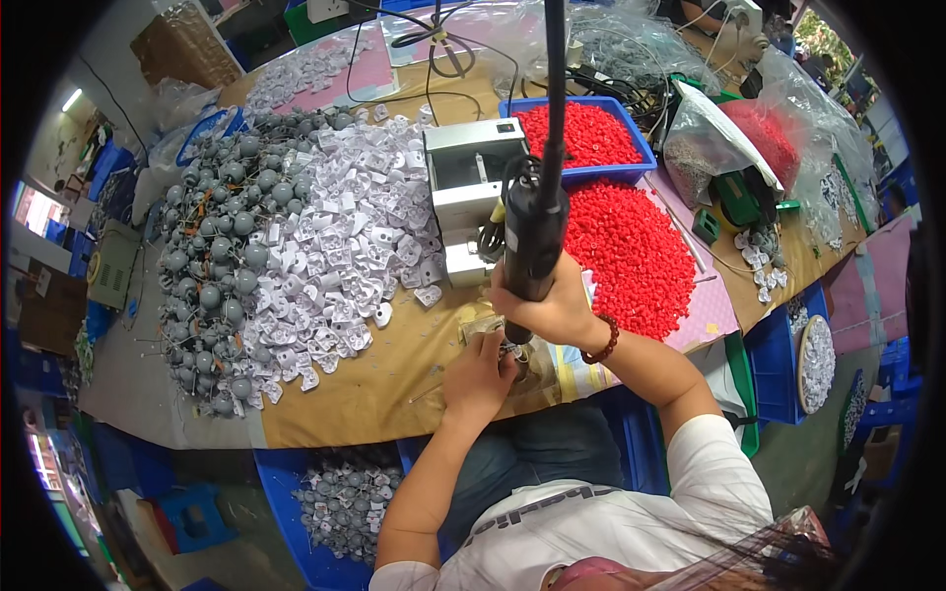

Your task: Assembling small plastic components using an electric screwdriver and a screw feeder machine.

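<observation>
A black electric screwdriver [537, 236] stands nearly upright in front of me, with my right hand [557, 307] wrapped round its lower body. Its tip points down at a small work spot [532, 362] near the table's front edge. Beside that tip, my left hand [476, 382] has its fingers bent and closed on something small that I cannot make out. Just beyond both hands sits a white and grey box-shaped machine [461, 205]. White plastic pieces [330, 246] lie heaped to the left of it, and small red plastic pieces [631, 261] are piled to its right.
Grey round parts with wires [217, 256] cover the table's left side. Behind the red pile stands a blue tray [645, 148] of more red pieces. Plastic bags [700, 148] and cables lie at the back right. A blue bin [286, 502] of grey parts sits below the table edge.
</observation>
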The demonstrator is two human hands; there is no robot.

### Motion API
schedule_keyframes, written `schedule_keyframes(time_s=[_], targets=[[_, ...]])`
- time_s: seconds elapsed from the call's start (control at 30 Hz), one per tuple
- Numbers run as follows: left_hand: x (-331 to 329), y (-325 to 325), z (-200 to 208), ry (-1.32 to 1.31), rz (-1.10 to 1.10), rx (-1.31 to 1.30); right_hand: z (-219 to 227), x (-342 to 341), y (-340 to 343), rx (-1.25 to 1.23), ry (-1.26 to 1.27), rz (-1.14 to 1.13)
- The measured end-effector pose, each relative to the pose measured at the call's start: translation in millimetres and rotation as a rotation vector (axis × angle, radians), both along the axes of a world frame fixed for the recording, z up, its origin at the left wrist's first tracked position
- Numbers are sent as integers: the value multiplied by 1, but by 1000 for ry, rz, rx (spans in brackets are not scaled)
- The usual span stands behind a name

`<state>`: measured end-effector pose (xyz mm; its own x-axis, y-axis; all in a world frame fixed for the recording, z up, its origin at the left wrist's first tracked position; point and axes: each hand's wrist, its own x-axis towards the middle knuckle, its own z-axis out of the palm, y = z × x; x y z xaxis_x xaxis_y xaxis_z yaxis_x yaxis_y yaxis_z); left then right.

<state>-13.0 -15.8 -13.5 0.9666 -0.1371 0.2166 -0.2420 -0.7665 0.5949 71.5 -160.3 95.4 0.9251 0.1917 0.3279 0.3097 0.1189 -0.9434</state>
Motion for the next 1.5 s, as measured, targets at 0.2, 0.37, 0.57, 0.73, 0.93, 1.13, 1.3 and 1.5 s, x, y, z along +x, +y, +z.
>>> schedule_keyframes(time_s=[0.2,0.37,0.57,0.73,0.93,1.13,1.3,1.5], targets=[[0,-2,2,4,-4,18,-4,-14,-2,9,1,33],[1,1,1,-14,-11,11,-15,-16,-5,-95,-113,35],[5,4,3,-10,-82,-22,-61,-30,-18,-270,-200,40],[3,7,6,89,-134,66,-85,-35,-19,-148,77,126],[2,5,12,70,-105,45,-84,-44,-20,-55,223,217],[3,5,10,73,-105,13,-100,-35,-29,-360,-153,230],[3,3,15,58,-98,-5,-107,-33,-32,-576,-363,172],[1,0,-1,35,-77,-49,-94,-31,-24,-308,-175,158]])
